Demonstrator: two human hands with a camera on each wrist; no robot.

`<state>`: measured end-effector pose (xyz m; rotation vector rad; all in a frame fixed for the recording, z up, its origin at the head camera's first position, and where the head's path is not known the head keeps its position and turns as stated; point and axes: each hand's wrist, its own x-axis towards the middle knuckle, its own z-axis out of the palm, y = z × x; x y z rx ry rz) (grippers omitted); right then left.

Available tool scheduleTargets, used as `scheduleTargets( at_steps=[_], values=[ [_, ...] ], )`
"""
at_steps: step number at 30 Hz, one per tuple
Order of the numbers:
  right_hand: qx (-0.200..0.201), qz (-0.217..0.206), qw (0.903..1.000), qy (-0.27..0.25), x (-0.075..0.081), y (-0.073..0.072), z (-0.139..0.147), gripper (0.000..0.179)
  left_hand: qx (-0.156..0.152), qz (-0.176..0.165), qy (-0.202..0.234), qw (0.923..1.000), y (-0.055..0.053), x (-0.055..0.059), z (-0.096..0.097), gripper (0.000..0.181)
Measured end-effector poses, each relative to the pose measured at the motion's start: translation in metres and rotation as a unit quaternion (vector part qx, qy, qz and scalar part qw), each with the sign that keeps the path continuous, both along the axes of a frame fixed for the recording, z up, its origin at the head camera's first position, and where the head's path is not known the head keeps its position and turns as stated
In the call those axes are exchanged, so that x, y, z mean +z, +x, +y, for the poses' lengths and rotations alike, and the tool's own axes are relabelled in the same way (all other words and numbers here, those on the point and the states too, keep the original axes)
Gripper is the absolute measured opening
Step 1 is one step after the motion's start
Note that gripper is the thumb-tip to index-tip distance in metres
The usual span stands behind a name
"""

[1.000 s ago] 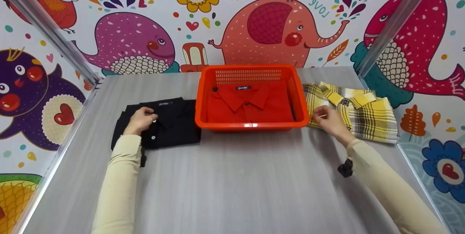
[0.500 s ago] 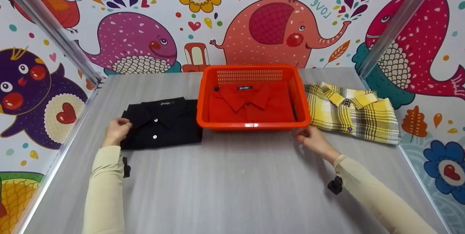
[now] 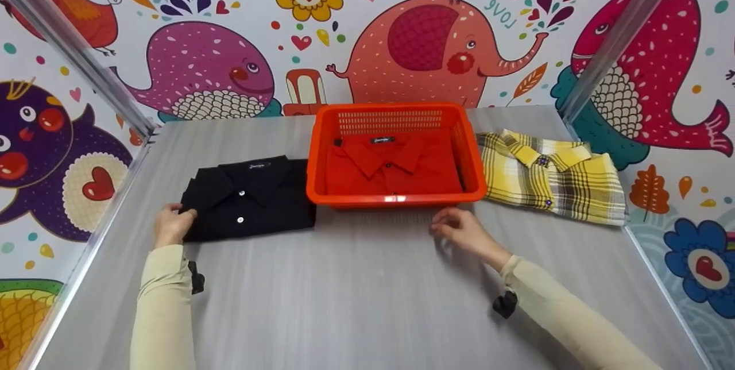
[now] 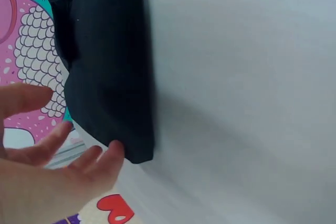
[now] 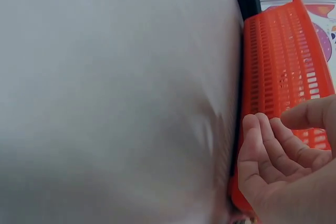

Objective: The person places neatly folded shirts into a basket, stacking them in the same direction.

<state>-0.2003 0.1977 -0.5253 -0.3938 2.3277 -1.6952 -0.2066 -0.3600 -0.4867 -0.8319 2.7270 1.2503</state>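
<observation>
A folded black shirt (image 3: 258,203) with white buttons lies on the table, left of an orange-red basket (image 3: 396,199). At its left edge is my left hand (image 3: 173,225); in the left wrist view the fingers (image 4: 107,169) are spread loosely, one fingertip at the shirt's corner, none gripping it. Inside the basket lies a folded red shirt (image 3: 396,172). My right hand (image 3: 464,235) hovers just in front of the basket, fingers (image 5: 275,153) loosely bent and holding nothing. Right of the basket lies a folded yellow plaid shirt (image 3: 551,180).
The grey table (image 3: 339,301) is bounded at the back and sides by panels (image 3: 356,31) printed with cartoon animals. Metal posts (image 3: 623,37) stand at the back corners. The basket's right side is close beside the plaid shirt.
My left hand has moved from on top of the black shirt to its left edge. My right hand has left the plaid shirt and moved left to the basket's front.
</observation>
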Motion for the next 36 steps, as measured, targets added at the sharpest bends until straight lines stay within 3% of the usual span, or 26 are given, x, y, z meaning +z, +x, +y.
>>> scheduleTargets(
  at_steps=[4, 11, 15, 21, 24, 29, 36],
  values=[
    [0.009, 0.007, 0.9998, -0.017, -0.006, 0.0, -0.013, 0.017, -0.006, -0.014, 0.022, 0.9996, 0.004, -0.005, -0.002, 0.062],
    [0.022, 0.005, 0.9986, -0.048, -0.015, -0.003, -0.044, 0.021, 0.01, -0.004, 0.072, 0.9973, 0.008, -0.013, -0.002, 0.063],
    [0.031, -0.004, 0.9978, -0.058, -0.008, -0.001, -0.062, 0.022, -0.003, -0.017, 0.04, 0.9991, 0.009, -0.012, -0.002, 0.061],
    [0.031, -0.025, 0.9978, -0.052, -0.023, -0.004, -0.076, 0.025, -0.014, -0.028, -0.038, 0.9988, 0.01, -0.015, 0.001, 0.061],
    [0.033, -0.039, 0.9975, -0.05, -0.023, -0.005, -0.082, 0.027, -0.012, -0.059, -0.07, 0.9958, 0.008, -0.016, 0.003, 0.066],
    [0.039, -0.062, 0.9953, -0.062, -0.016, -0.01, -0.094, 0.031, -0.001, -0.118, -0.089, 0.989, 0.007, -0.016, 0.005, 0.072],
    [0.056, -0.068, 0.9926, -0.084, -0.009, -0.01, -0.119, 0.037, -0.008, -0.125, -0.094, 0.9877, 0.004, -0.018, 0.01, 0.071]
  ],
)
